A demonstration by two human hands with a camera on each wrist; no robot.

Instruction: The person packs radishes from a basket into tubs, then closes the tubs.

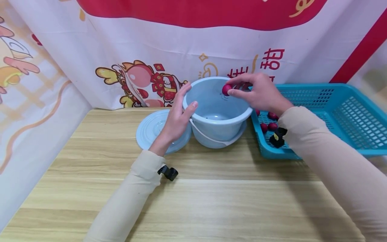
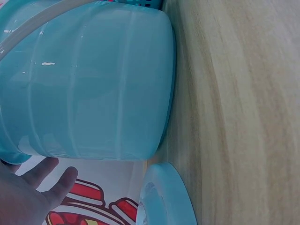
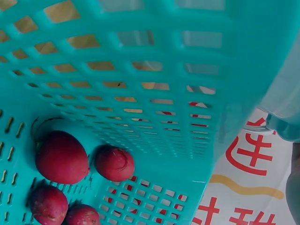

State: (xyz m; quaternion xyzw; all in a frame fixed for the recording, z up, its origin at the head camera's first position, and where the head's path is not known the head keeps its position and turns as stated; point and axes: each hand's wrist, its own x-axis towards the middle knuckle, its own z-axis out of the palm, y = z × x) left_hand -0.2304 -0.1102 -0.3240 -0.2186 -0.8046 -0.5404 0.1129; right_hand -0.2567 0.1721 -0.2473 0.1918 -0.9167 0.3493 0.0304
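Note:
In the head view a light blue bucket (image 1: 208, 132) stands upright on the table, its white handle hanging down in front. My left hand (image 1: 176, 117) holds the bucket's left side near the rim, thumb in front and fingers farther back; in the left wrist view, fingers (image 2: 61, 185) lie along its outside wall. Between thumb and fingers, my right hand (image 1: 258, 92) pinches a small red radish (image 1: 226, 89) over the bucket's opening. Several more red radishes (image 3: 61, 157) lie in a corner of the teal basket (image 1: 341, 86).
A round blue lid (image 1: 148, 132) lies flat left of the bucket, partly under the left forearm. The basket stands close against the bucket's right side. Behind everything hangs a printed white-and-red cloth (image 1: 121, 40). Bare wooden table (image 1: 229, 205) stretches along the front.

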